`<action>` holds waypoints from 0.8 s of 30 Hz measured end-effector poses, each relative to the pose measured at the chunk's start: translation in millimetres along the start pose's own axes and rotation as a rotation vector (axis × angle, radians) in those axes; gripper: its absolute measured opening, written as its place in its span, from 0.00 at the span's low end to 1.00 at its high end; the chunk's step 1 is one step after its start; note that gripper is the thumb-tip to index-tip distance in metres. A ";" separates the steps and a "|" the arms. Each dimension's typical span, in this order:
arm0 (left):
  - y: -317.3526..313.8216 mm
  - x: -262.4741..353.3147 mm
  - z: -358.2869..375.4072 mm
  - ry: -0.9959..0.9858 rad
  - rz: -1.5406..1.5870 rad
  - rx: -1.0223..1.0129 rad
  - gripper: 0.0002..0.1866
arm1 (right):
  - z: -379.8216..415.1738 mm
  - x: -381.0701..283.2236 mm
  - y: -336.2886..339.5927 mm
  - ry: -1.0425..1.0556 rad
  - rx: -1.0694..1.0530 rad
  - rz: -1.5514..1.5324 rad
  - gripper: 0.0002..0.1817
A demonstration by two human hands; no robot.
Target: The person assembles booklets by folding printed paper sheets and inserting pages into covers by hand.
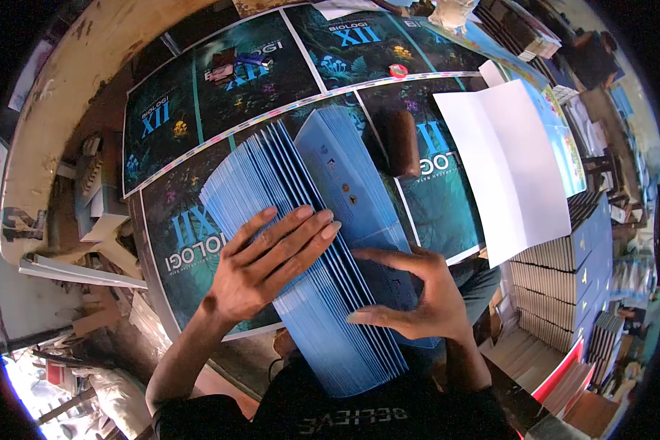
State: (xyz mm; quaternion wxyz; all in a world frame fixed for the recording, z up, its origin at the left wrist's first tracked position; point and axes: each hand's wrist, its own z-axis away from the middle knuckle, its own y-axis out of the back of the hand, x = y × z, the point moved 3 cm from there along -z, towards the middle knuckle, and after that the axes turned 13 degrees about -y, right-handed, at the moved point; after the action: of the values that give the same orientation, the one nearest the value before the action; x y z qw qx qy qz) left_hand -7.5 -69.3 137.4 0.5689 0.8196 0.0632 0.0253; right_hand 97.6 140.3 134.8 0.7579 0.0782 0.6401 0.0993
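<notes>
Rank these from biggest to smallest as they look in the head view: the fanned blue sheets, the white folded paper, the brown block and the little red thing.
1. fanned blue sheets
2. white folded paper
3. brown block
4. little red thing

The farther ones may look smaller than they are.

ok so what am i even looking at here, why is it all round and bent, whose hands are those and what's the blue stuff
This is one picture from a camera worn on a person's head, looking down at their own two bare hands; the wide lens bends the edges. The left hand lies flat on a fanned stack of blue sheets. The right hand presses the sheets' near edge with thumb and fingers. Under the stack lie large printed cover sheets reading "BIOLOGI XII". A folded white paper lies to the right, a dark brown block sits behind the stack, and piles of books stand at the right.
</notes>
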 end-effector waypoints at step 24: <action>-2.6 -1.7 1.4 0.003 0.043 0.069 0.25 | 0.4 3.1 -2.6 0.036 0.017 0.002 0.32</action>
State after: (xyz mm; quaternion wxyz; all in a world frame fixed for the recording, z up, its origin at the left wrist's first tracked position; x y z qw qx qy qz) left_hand -9.2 -69.9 134.5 0.5397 0.8397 0.0474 0.0367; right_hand 98.6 138.5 131.2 0.7454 0.0833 0.6543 0.0961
